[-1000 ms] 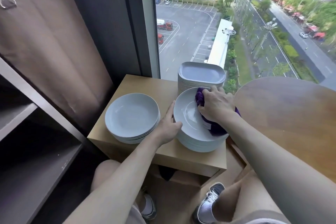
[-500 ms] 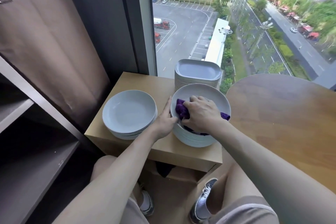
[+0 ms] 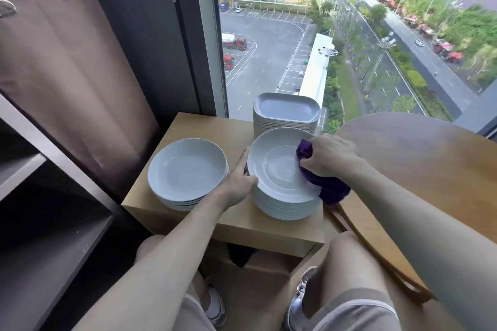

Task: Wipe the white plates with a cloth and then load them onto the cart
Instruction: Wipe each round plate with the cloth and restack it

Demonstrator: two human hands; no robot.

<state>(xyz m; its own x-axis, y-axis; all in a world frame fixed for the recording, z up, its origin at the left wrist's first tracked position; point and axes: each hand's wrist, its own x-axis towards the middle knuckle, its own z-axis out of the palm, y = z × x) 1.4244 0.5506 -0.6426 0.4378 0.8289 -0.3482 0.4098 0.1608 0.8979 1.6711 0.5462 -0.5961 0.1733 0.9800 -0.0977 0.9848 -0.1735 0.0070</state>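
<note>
A shorter plate stack (image 3: 188,169) is noted at the left of the side table (image 3: 193,129). The left hand (image 3: 239,185) is laid, fingers straight, against the rim of the taller stack's top plate (image 3: 277,169). A cloth (image 3: 329,188) is bunched in the right hand (image 3: 330,158) and pressed on that plate. Plates are judged smooth and breakable; rim holds are advised.

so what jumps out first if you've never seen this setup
The right hand grips a purple cloth pressed on the right side of the top white plate of a stack, while the left hand rests against that plate's left edge. A second round stack sits to its left on the wooden stand, square plates behind, before a window over a car park.
</note>
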